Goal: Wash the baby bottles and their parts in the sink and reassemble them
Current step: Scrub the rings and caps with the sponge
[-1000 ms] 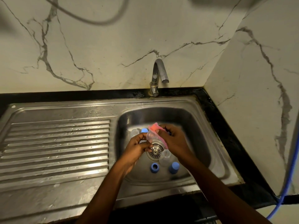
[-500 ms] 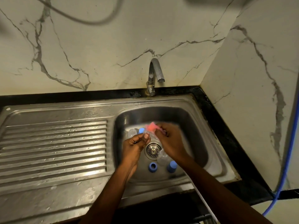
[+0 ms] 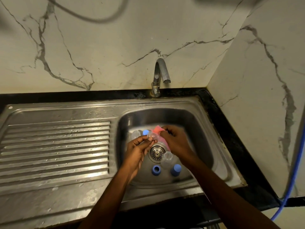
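Observation:
Over the steel sink basin (image 3: 206,146), my left hand (image 3: 138,151) pinches a small clear bottle part (image 3: 152,136) at its fingertips. My right hand (image 3: 176,142) grips a pink scrub cloth (image 3: 156,130) pressed against that part. On the basin floor lie a clear bottle (image 3: 166,160), a blue ring (image 3: 156,170), a blue cap (image 3: 175,169), another blue piece (image 3: 145,132) and a clear piece (image 3: 136,134) at the back left. What the clear part is exactly is hard to tell.
The drain strainer (image 3: 156,152) sits in the basin's middle. A curved tap (image 3: 160,75) stands behind the basin, with no water seen running. A ribbed steel drainboard (image 3: 56,149) lies to the left. A marble wall and a blue hose (image 3: 295,171) close the right side.
Both hands stay over the drain; the pink cloth has shifted slightly against the clear part in my left fingers. The view has drifted a little.

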